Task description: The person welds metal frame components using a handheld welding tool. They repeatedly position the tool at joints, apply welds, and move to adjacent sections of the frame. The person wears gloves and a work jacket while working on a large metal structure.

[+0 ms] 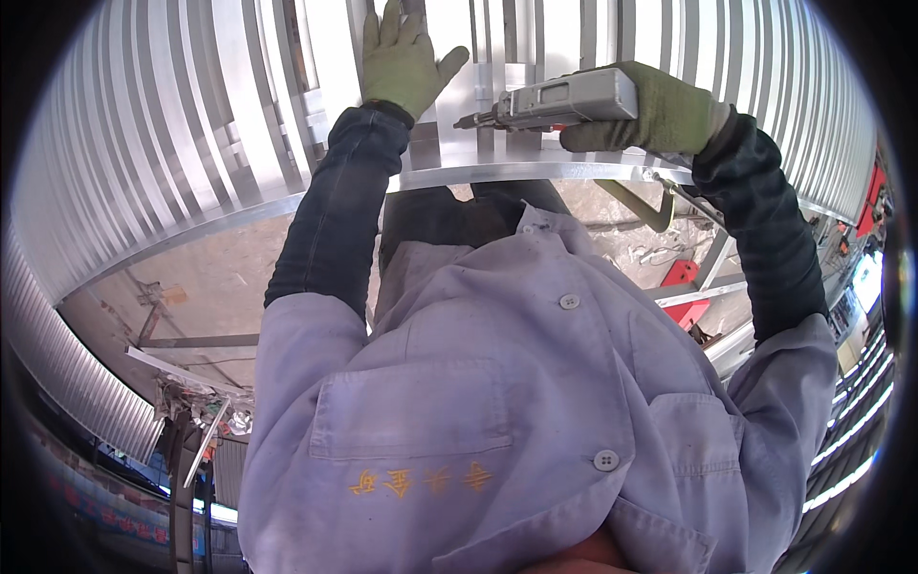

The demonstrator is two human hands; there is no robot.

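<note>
Right grip [660,115] wrapped tight round grey power driver [559,100], tip aimed left at a vertical slat [483,67]. Left grip [402,62] spread flat on slatted metal panel [191,143] (gloved, fingers up). Horizontal rail [516,174] just below both; narrow gap between hands.

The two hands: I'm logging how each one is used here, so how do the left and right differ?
The left hand lies open, fingers spread flat against the upright metal slats; the right hand is closed around a grey power tool. The left holds nothing, while the right aims the tool's tip leftward at the slats. The left reaches higher than the right. Both wear green gloves over dark sleeves.
</note>
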